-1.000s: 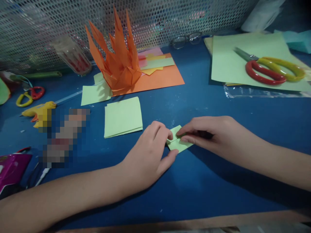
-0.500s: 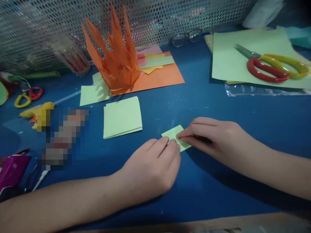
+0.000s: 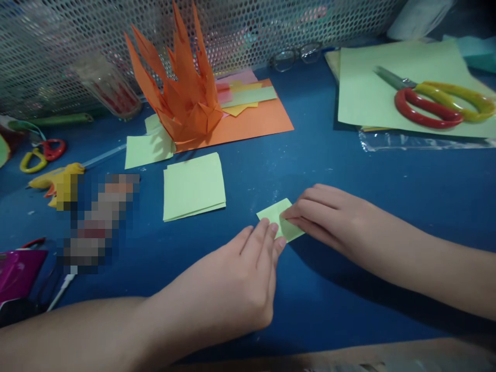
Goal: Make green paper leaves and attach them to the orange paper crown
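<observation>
A small piece of light green paper [image 3: 274, 212] with folded edges lies on the blue tabletop between my hands. My right hand [image 3: 333, 217] pinches it on the right side, thumb and forefinger together at a fold near its middle. From the lower left, my left hand [image 3: 248, 274] grips its near edge, with the fingers closed together; the thumb tip is partly hidden. To the left of the paper, apart from both hands, sits a stack of square green sheets [image 3: 194, 187].
An orange folded-paper piece [image 3: 189, 103] with tall points stands behind on an orange sheet [image 3: 267, 116]. Scissors [image 3: 428, 106] lie on large green paper [image 3: 372, 88] at right. Left are a yellow glue gun [image 3: 62, 178] and small scissors [image 3: 54, 150]. Glasses [image 3: 296, 57] rest by the mesh [image 3: 240, 26].
My left hand has shifted slightly down and left, its fingers now straighter at the paper's near edge. My right hand keeps its pinch almost in place.
</observation>
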`<state>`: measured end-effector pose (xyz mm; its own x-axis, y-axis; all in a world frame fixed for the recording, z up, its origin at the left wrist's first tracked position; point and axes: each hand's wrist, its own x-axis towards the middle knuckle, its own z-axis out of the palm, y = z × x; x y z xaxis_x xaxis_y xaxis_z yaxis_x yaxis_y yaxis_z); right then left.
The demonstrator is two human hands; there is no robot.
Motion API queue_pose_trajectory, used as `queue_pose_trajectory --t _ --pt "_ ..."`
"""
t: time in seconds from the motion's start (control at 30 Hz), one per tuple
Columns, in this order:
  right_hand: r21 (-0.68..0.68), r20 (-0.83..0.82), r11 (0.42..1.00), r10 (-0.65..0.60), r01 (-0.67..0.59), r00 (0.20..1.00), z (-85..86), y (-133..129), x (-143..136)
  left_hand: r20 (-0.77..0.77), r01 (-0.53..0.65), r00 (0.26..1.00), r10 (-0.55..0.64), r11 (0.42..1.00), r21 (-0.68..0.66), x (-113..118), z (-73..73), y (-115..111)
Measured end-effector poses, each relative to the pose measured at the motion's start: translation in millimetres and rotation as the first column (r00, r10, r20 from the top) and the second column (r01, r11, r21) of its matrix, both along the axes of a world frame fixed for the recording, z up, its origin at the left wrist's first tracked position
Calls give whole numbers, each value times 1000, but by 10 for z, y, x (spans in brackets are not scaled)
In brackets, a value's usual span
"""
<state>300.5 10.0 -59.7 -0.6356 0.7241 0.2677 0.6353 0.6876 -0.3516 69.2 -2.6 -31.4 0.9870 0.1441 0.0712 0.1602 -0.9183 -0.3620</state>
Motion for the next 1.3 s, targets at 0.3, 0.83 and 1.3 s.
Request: queue_pose_trajectory --t 0.3,0.83,1.3 --pt "35 52 998 46 -48 998 12 -6 31 -8 15 1000 -15 998 -59 -26 18 26" --pt "63 55 994 90 -94 994 14 86 38 -8 -97 995 97 982 -162 74 -14 62" --pt "111 40 990 87 -91 995 20 69 87 23 -113 989 149 834 -540 -39 174 263"
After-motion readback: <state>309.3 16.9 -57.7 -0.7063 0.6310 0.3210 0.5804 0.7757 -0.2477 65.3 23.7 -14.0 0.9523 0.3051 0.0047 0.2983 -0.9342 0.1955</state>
